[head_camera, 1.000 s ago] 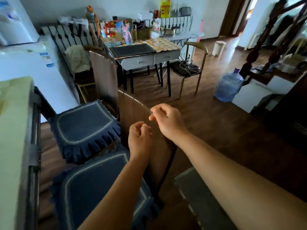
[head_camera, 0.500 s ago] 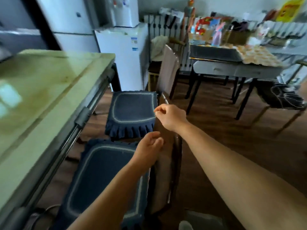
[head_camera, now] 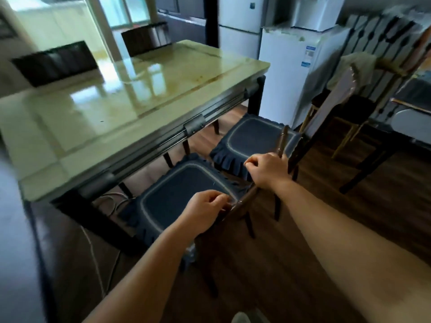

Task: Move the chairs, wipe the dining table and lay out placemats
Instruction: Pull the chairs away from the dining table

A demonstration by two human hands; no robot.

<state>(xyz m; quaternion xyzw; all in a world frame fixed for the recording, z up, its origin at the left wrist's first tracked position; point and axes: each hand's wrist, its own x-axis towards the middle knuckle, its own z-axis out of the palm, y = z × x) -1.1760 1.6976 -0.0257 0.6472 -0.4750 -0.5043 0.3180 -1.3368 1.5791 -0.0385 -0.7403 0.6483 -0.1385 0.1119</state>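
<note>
A dining table (head_camera: 130,94) with a glossy green stone top and dark frame fills the left. Two dark wooden chairs with blue fringed seat cushions stand along its near side. The near chair (head_camera: 172,201) is right below me, its backrest seen edge-on. My left hand (head_camera: 205,207) is closed over the lower end of that backrest's top edge. My right hand (head_camera: 265,169) grips the same edge further up. The far chair (head_camera: 254,136) stands just beyond, its backrest pale and tilted.
A white fridge (head_camera: 293,66) stands past the table's far corner. Two dark chair backs (head_camera: 56,61) show at the table's far side. A metal-legged chair (head_camera: 345,108) and a second table's edge are at the right. Wooden floor spreads right; a cable lies under the table.
My view has swung left from the room to the dining table. Both hands, which hovered with pinched fingers above the near chair's backrest, have come down and closed on it.
</note>
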